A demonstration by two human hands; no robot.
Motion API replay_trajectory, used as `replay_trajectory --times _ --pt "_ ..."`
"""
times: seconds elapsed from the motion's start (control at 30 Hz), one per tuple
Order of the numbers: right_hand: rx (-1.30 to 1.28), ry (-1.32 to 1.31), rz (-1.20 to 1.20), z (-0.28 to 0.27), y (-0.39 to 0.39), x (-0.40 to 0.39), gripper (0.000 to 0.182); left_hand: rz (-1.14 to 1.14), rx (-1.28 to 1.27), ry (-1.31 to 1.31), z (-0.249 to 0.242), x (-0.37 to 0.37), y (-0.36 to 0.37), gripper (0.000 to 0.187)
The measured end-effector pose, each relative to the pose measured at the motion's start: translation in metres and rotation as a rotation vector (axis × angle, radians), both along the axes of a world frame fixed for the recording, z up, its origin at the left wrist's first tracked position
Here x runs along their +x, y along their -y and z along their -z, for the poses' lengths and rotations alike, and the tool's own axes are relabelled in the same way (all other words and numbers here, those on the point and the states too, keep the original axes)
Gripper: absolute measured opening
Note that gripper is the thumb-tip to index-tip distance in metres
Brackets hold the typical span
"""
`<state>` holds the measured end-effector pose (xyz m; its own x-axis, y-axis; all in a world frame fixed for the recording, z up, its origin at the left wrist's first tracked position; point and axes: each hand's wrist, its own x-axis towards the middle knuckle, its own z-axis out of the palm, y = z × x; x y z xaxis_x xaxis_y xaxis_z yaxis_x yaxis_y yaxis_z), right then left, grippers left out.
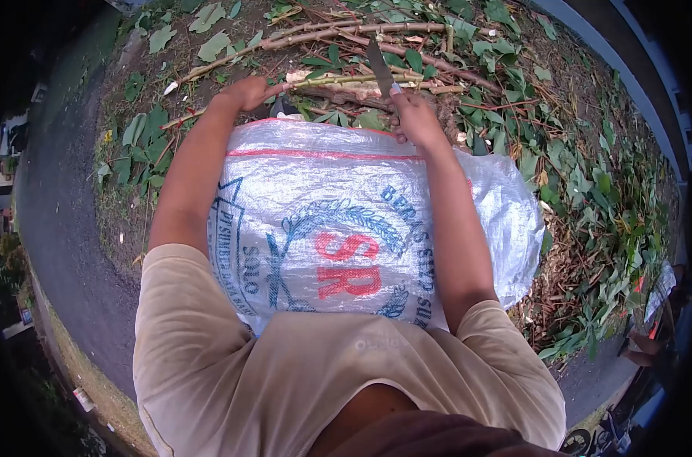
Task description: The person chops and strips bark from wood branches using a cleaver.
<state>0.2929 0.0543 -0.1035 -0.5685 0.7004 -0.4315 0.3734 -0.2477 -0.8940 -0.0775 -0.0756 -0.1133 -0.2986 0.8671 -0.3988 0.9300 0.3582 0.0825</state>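
My left hand (247, 93) is closed around a thin greenish-brown branch (338, 80), which runs to the right over a pale, chopped piece of wood (370, 90). In my right hand (414, 118) is the handle of a large knife (378, 65). Its dark, broad blade points up and away from me, across or just above the branch; whether it touches cannot be made out. A white woven sack (330, 183) with red and blue print is spread over my lap, below both hands.
Longer cut branches (323, 34) lie beyond my hands. Green leaves (506, 114) and twigs cover the ground, with wood chips (563, 282) to the right of the sack. A paved road (71, 198) runs along the left. Part of another person (647, 343) shows at far right.
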Motion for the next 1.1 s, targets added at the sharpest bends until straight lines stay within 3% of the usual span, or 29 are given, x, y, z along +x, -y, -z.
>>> replay_trajectory --times 0.03,0.1,0.13,0.2,0.23,0.3,0.33,0.4,0.43,0.5,0.57,0.63,0.67,0.73,0.77,0.83,0.93,0.97,1.03,1.07,1.1 --pt "0.000 0.005 -0.004 -0.004 -0.009 0.006 0.049 -0.015 -0.022 0.039 -0.016 0.002 -0.001 0.100" --pt "-0.642 -0.602 0.039 -0.013 -0.030 0.022 0.042 -0.038 -0.043 0.087 -0.018 0.004 0.002 0.099" --pt "-0.641 -0.593 0.033 -0.035 -0.022 0.022 0.042 -0.015 -0.052 0.072 -0.011 0.000 0.001 0.098" --pt "-0.186 -0.691 0.261 -0.082 0.004 0.016 0.041 0.055 -0.059 -0.012 0.004 -0.005 0.000 0.096" --pt "-0.197 -0.678 0.259 -0.073 0.009 0.010 0.041 0.048 -0.069 -0.001 0.008 -0.006 0.002 0.096" --pt "0.758 -0.239 0.328 -0.037 0.011 -0.002 0.040 0.029 -0.096 0.036 0.002 -0.006 -0.007 0.095" --pt "0.897 -0.120 0.291 0.001 0.012 -0.008 0.042 0.039 -0.090 0.029 -0.001 -0.004 -0.009 0.095" --pt "0.110 0.197 -0.088 0.029 0.005 -0.012 0.042 0.036 -0.058 0.011 -0.002 -0.004 -0.010 0.094" --pt "0.110 0.193 -0.081 0.032 0.001 -0.014 0.042 0.042 -0.058 0.006 0.002 -0.006 -0.010 0.094" --pt "-0.139 -0.070 0.106 0.036 -0.002 -0.013 0.045 0.045 0.025 -0.016 0.011 -0.010 -0.009 0.093" --pt "-0.288 -0.140 0.155 0.010 -0.007 -0.002 0.044 0.035 0.035 0.000 0.009 -0.012 -0.005 0.093" --pt "-0.863 -0.692 0.224 0.004 -0.020 0.007 0.043 0.022 0.040 0.015 0.001 -0.008 0.002 0.093" --pt "-0.866 -0.684 0.221 -0.004 -0.019 0.010 0.043 0.013 -0.004 0.028 -0.004 -0.002 0.001 0.094" --pt "-0.526 -0.801 0.298 -0.045 -0.008 0.013 0.039 -0.005 -0.041 0.037 -0.006 0.001 -0.004 0.095" --pt "-0.531 -0.796 0.293 -0.047 -0.001 0.008 0.039 0.016 -0.069 0.044 -0.002 0.000 -0.006 0.095" --pt "0.176 -0.631 0.457 -0.048 0.016 -0.008 0.042 0.041 -0.101 0.051 0.007 -0.001 -0.006 0.096" --pt "0.783 0.009 0.187 0.051 0.000 -0.015 0.045 0.035 -0.037 0.018 0.008 -0.001 -0.013 0.097" --pt "0.788 0.010 0.198 0.049 -0.002 -0.013 0.045 0.037 -0.002 0.002 0.009 0.000 -0.012 0.098" --pt "-0.063 0.026 0.063 0.040 0.001 -0.015 0.044 0.035 0.035 -0.019 0.010 0.001 -0.009 0.098" --pt "-0.059 0.019 0.067 0.037 -0.003 -0.014 0.044 0.051 -0.002 -0.028 0.010 0.000 -0.009 0.098" --pt "-0.272 -0.128 0.149 0.031 -0.006 -0.012 0.044 0.058 -0.040 -0.033 0.006 0.000 -0.007 0.099"
